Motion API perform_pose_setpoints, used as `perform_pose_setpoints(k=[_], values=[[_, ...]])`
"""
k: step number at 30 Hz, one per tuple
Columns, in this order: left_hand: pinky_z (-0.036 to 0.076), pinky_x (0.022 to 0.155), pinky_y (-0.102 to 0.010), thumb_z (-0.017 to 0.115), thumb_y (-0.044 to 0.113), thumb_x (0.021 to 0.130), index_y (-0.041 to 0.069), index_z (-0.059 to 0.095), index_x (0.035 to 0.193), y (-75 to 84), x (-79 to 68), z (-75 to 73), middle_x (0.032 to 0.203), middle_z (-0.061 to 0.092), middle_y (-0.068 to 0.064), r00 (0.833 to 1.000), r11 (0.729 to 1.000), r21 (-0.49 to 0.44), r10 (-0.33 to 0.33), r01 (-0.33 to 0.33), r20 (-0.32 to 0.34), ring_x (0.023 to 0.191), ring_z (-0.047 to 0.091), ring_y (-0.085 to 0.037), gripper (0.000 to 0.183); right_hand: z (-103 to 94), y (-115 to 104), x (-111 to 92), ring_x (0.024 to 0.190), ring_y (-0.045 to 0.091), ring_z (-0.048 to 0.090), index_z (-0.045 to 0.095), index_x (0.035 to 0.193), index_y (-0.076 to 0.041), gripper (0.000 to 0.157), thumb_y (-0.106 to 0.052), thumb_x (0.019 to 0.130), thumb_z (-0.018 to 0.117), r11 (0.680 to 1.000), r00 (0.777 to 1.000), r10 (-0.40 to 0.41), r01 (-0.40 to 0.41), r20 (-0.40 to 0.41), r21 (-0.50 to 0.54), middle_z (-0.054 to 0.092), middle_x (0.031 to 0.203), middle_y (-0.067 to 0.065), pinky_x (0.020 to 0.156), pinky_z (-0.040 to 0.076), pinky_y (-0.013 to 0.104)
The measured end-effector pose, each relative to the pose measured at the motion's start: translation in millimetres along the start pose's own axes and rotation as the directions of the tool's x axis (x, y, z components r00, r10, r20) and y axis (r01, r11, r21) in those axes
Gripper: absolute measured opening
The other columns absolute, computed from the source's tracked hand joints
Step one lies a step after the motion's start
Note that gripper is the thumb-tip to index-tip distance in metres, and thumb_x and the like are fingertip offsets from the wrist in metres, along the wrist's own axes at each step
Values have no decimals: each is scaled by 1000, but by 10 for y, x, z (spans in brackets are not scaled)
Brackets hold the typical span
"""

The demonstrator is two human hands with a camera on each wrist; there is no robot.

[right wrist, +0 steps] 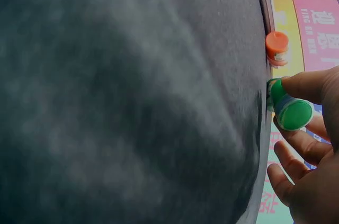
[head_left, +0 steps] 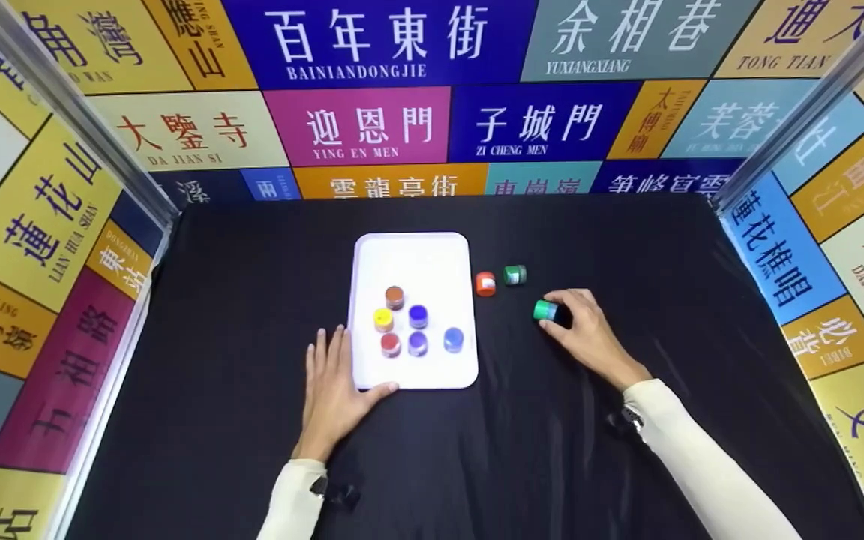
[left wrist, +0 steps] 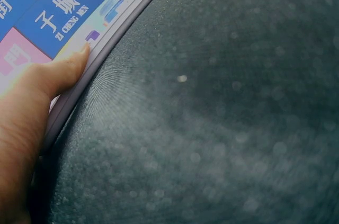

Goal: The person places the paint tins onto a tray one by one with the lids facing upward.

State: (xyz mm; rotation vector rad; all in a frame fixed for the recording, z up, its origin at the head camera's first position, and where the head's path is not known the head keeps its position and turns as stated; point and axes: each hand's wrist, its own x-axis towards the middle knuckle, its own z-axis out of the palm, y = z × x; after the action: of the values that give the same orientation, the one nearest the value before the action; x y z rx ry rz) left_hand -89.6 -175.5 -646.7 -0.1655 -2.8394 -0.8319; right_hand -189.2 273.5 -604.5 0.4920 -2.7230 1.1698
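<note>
My right hand (head_left: 586,337) pinches a small green paint jar (head_left: 545,310) between thumb and fingers, to the right of the tray. In the right wrist view the jar's round green end (right wrist: 295,115) faces the camera. My left hand (head_left: 334,394) rests at the near left corner of a white tray (head_left: 413,259), fingers straight along its left side and thumb (left wrist: 71,68) against the near rim. On the tray stand several paint jars: a brown one (head_left: 394,297), a yellow one (head_left: 383,319), a red one (head_left: 390,345), a light blue one (head_left: 453,340) and two purple-blue ones (head_left: 418,316).
Beside the tray's right edge an orange-red jar (head_left: 485,283) and a dark green jar (head_left: 514,274) sit on the black cloth (head_left: 252,285). Colourful panels with printed characters (head_left: 372,124) wall in the table at the back and both sides.
</note>
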Motion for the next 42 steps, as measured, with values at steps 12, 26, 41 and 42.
perform_pose_setpoints(k=[12,26,41,42], values=[[5,137,-62,83,76,81,0,33,171,4,-1,-4,176,34,-24,1000,1000,-18,10,-11,-18,167,13,-50,128,171,-119,87,124,33,58,73,125,-1,37,-5,91,89,999,999,-49,49,19,13,72,124,15,107,49,49],[4,137,-61,82,77,81,-1,32,171,10,-10,1,177,33,-24,1000,1000,-13,8,-8,-15,168,12,-49,129,389,-333,236,120,33,59,76,123,0,37,-4,90,90,981,981,-191,191,37,28,74,120,10,105,48,44],[3,137,-59,80,78,82,0,31,172,-4,2,4,177,32,-23,1000,1000,0,3,-3,-2,168,12,-48,129,572,-499,341,120,32,59,75,126,2,38,-6,91,90,968,967,-248,245,65,52,72,121,11,106,49,44],[3,137,-59,80,78,82,0,31,172,-4,3,2,177,32,-23,1000,1000,0,3,-3,-2,168,12,-48,129,585,-511,348,120,32,59,75,126,2,38,-6,91,90,967,966,-251,247,66,57,72,122,12,107,49,44]])
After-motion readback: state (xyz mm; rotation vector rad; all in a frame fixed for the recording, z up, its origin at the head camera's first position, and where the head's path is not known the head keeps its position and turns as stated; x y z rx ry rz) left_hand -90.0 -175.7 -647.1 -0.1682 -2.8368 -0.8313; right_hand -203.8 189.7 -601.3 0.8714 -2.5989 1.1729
